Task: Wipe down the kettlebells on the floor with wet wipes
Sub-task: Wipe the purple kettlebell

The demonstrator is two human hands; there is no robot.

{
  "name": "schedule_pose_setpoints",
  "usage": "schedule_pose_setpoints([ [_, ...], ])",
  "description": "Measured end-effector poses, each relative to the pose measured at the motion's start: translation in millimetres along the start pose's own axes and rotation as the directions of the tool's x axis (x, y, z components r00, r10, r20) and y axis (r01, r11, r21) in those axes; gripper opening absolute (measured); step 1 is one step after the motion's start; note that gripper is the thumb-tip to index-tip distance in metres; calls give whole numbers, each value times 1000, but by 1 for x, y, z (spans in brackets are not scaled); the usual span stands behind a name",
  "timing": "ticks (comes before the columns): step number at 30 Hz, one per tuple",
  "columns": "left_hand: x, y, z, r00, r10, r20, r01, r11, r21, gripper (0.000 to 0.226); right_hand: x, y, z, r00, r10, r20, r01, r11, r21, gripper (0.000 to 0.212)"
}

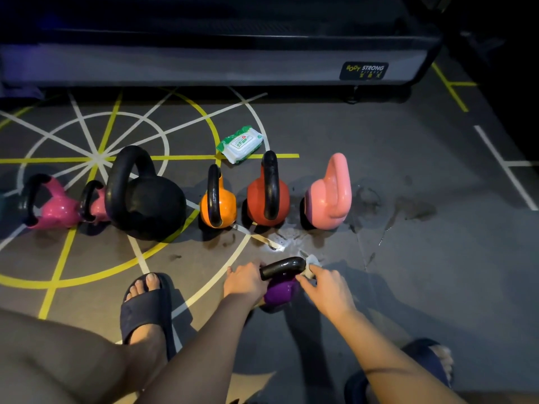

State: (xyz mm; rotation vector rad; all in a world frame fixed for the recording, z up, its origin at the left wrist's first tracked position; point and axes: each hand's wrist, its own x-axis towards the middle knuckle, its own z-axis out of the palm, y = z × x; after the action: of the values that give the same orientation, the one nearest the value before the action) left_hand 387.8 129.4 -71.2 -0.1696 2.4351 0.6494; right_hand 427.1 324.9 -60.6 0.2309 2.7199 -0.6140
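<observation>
Purple kettlebell [281,294] stands on the floor [437,272] right in front of the person, black handle up, between the two feet. Left hand [245,281]: fingers curled over the handle's left end, holding it. Right hand [328,287]: fingers pinch a crumpled white wet wipe [311,266] against the handle's right bend. Both hands and the handle hide most of the bell's body.

Just beyond it is a shiny wet patch [277,242] on the floor, with darker damp smears [379,202] further right.

A row of six bells stands behind that, apart from the purple one. Right to left:
- salmon-pink kettlebell [329,199]
- red kettlebell [264,199]
- orange kettlebell [224,207]
- big black kettlebell [145,199], which partly blocks the next one
- small magenta kettlebell [94,202], touching or nearly touching its neighbours
- larger magenta kettlebell [54,208], at the left edge

The red, orange and magenta bells have black handles.

Wipe pack [240,144], green and white, lies flat behind the row, between the orange and red bells.

Left foot in a dark slide sandal [144,307] is near the left hand. The right sandal [420,365] is bottom right, partly hidden by the right forearm.

The floor carries yellow and white line markings [96,158] under the left half of the row. A grey equipment base [204,62] with a "BODY STRONG" label runs along the back — dark above it, can't tell more.
</observation>
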Motion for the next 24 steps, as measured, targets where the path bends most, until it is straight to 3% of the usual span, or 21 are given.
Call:
schedule_pose_setpoints([
  [3, -4, 10, -7, 999, 10, 37, -11, 999, 39, 31, 0, -4, -21, 1000, -31, 1, 31, 997, -66, 30],
  [6, -10, 24, -8, 995, 35, 96, -47, 991, 127, 39, 1, 0, -49, 990, -40, 136, 63, 984, -168, 55],
  [9, -15, 31, 2, 986, 60, 156, -88, 980, 178, 51, 0, -5, -50, 951, -137, 277, 208, 946, -248, 72],
  [11, -21, 30, 5, 985, 63, 159, -93, 978, 189, 55, 0, -16, -37, 919, -216, 329, 303, 921, -243, 69],
  [15, -25, 8, -3, 989, 12, 148, -35, 987, 156, 51, 8, -39, -12, 902, -291, 321, 399, 846, -355, 36],
  [18, -27, -1, -8, 982, 48, 180, -74, 987, 142, 41, 15, -43, -13, 911, -190, 365, 331, 866, -375, 18],
  [20, -27, 5, -9, 986, 106, 130, -132, 968, 214, 31, 20, -38, -11, 907, -103, 407, 264, 895, -360, 5],
  [24, -10, 31, -7, 984, 166, -63, -153, 973, 174, 38, 27, -16, -2, 949, 86, 305, -9, 970, -244, 24],
])
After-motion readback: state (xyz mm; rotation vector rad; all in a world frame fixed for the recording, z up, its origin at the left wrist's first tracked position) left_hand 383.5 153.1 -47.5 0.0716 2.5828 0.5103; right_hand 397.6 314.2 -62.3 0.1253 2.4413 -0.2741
